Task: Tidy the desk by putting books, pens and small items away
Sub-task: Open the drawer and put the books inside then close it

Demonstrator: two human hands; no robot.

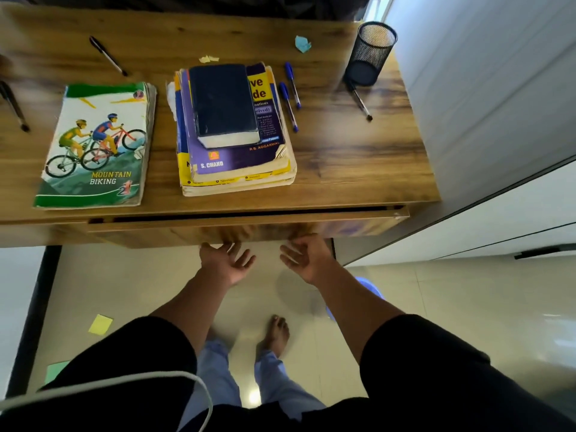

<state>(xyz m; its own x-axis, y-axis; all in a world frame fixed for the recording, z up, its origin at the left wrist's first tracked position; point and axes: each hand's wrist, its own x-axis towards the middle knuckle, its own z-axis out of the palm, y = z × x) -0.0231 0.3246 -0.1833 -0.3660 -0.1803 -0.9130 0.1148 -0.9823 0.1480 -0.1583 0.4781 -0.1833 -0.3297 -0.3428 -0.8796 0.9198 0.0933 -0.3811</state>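
- Head view: the drawer (249, 222) under the desk (358, 157) stands ajar; I would hook fingers under its front and draw it straight out.
- The book stack (233, 129) sits at centre, the pens (290, 98) at its 3 o'clock, the mesh pen cup (371, 51) at 1 o'clock.
- The left hand (226, 261) and right hand (307, 258) reach palms up beneath the drawer front, fingers loose, grasping nothing.

Fingertips of the left hand (226, 260) and right hand (307, 257) blur under the drawer front (249, 227).
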